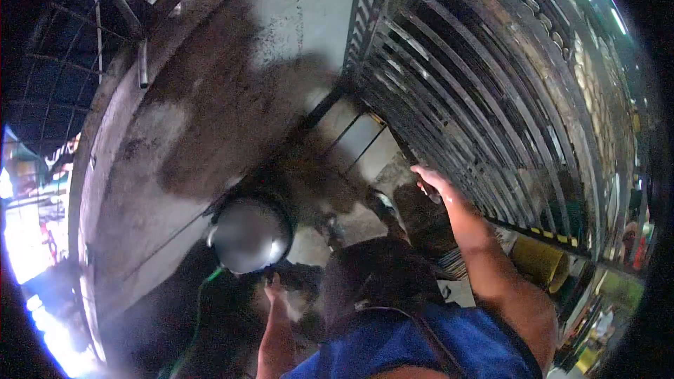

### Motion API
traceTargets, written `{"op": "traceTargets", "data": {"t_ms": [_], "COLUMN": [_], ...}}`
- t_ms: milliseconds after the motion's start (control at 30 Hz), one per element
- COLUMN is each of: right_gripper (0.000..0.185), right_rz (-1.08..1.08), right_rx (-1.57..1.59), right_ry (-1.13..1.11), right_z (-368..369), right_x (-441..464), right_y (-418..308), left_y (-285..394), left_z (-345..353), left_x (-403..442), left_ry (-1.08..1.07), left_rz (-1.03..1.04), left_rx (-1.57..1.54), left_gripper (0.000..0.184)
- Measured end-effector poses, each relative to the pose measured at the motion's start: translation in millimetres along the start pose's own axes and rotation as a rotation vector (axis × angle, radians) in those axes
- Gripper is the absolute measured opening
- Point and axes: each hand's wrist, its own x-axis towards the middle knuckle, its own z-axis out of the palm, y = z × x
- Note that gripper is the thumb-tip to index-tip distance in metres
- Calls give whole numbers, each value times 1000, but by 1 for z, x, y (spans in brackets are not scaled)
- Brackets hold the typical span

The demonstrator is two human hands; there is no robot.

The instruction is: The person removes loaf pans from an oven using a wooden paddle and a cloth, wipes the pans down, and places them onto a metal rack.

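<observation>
At far left, a dark wire grille [60, 74] stands beside a metal tube [144, 63], which points downward. To the right of both, a wall panel [210, 91] with pale and brown stains slopes across the upper view. Below the panel, a green cord [199, 302] runs from near the lower edge of a round metal bowl [250, 234] toward the bottom of the view. The bowl lies left of center within a dark surround; its face is bright and reflective. Whether the inside or the outside faces the camera cannot be told.

The left hand [274, 288] is positioned just below the bowl, with its fingers directed toward the lower edge. Contact with the bowl and the width of the grip cannot be determined. A blue sleeveless top [428, 340] with a dark strap [437, 342] occupies the lower center.

The right hand [432, 181] is raised with the arm extended, beside the lower left edge of a slatted metal frame [460, 91]. Its fingers are partly curled next to a small dark shape; whether they enclose it cannot be determined. The frame's parallel bars curve across the upper right. At its foot lies a yellow cylindrical container [535, 261].
</observation>
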Motion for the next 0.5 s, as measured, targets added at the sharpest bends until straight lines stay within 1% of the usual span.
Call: {"op": "traceTargets", "data": {"t_ms": [33, 67, 100, 133, 200, 233, 267, 300, 333, 367, 400, 467, 500], "right_gripper": [52, 51, 50, 46, 42, 39, 39, 40, 41, 42, 42, 40, 40], "right_rz": [-12, -30, -46, 49, 14, 2, 92, 99, 99, 96, 91, 268, 263], "right_rx": [88, 127, 166, 192, 174, 152, 206, 214, 223, 204, 188, 142, 134], "right_ry": [9, -11, -32, -58, -98, -69, -194, -212, -225, -285, -296, -284, -290], "right_z": [-4, -10, -16, -19, -27, -31, -42, -52, -62, -72, -77, -78, -77], "right_x": [4, 25, 49, 56, 104, 106, 107, 89, 69, 79, 88, 101, 95], "right_y": [6, 9, 16, 9, 27, 23, 20, 10, -8, -1, -1, 0, -2], "left_y": [-14, -32, -48, -64, -101, -119, -136, -153, -175, -191, -206, -234, -233], "left_z": [-9, -13, -10, -19, -1, -1, -9, -31, -68, -76, -76, -62, -51], "left_x": [-14, -25, -37, -58, -148, -173, -193, -193, -171, -173, -182, -204, -224], "left_ry": [-32, -24, 18, 78, 208, 201, 195, 222, 166, 143, 122, 248, 282], "left_rz": [38, 44, 175, 301, 310, 373, 429, 425, 557, 622, 688, 409, 398], "left_rx": [14, -10, 122, 257, 331, 542, 758, 735, 840, 888, 934, 477, 707], "left_gripper": [34, 34, 29, 25, 23, 22, 21, 21, 19, 18, 18, 16, 14]}}
